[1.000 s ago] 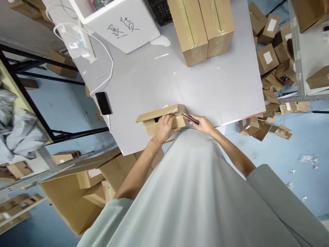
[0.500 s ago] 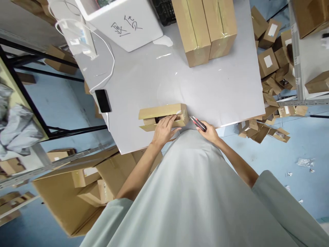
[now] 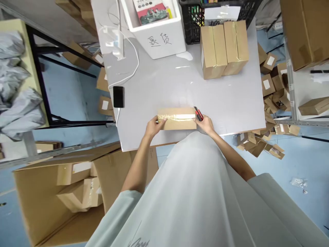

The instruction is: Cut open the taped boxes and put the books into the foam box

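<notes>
The left hand grips the nine o'clock end of a small carton, thumb on top. The right hand grasps a red-and-black cutter and also meets the carton's three o'clock end. Shiny tape runs lengthwise along the carton, which is near the close edge of the counter. From it, a phone lies between nine and ten o'clock, a white bin between eleven and twelve, and two taped boxes at one, just before a black crate. A large open box stands at eight.
</notes>
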